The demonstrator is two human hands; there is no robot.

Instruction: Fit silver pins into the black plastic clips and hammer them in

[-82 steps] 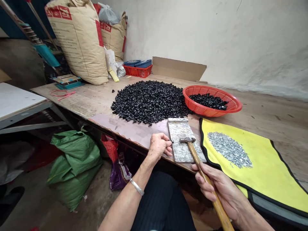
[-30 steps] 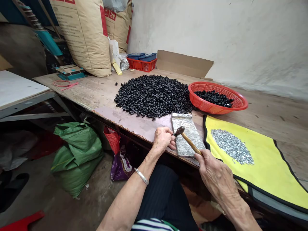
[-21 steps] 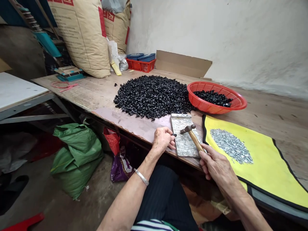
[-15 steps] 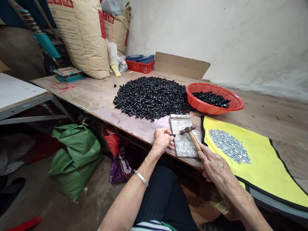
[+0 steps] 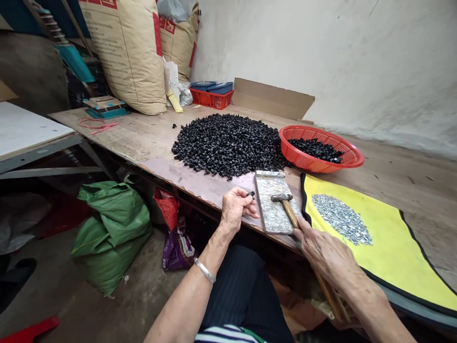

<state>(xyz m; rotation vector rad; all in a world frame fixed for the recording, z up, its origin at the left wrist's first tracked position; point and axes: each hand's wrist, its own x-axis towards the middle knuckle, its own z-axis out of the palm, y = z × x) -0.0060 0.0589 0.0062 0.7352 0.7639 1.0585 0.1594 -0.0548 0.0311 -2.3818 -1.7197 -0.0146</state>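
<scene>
Between thumb and finger, my left hand (image 5: 237, 207) pinches a small black plastic piece (image 5: 251, 194), just left of a worn, whitish metal slab (image 5: 274, 214) at the table's front edge. My right hand (image 5: 319, 243) is wrapped round the wooden handle of a hammer (image 5: 290, 209), whose head lies over the slab. Behind the slab spreads a big heap of similar black pieces (image 5: 228, 143). Right of the slab, a pile of small silvery metal bits (image 5: 341, 219) rests on a yellow cloth (image 5: 383, 238) with black edging.
A red plastic basket (image 5: 357, 155) with black pieces in it stands right of the heap. Large paper sacks (image 5: 128, 57), a small red crate (image 5: 212, 99) and a cardboard strip (image 5: 274, 97) line the back. A green sack (image 5: 112, 233) sits on the floor at left.
My left hand has drawn a little left and up from the slab with the black piece. The hammer head has turned and shifted slightly over the slab. The view has shifted slightly.
</scene>
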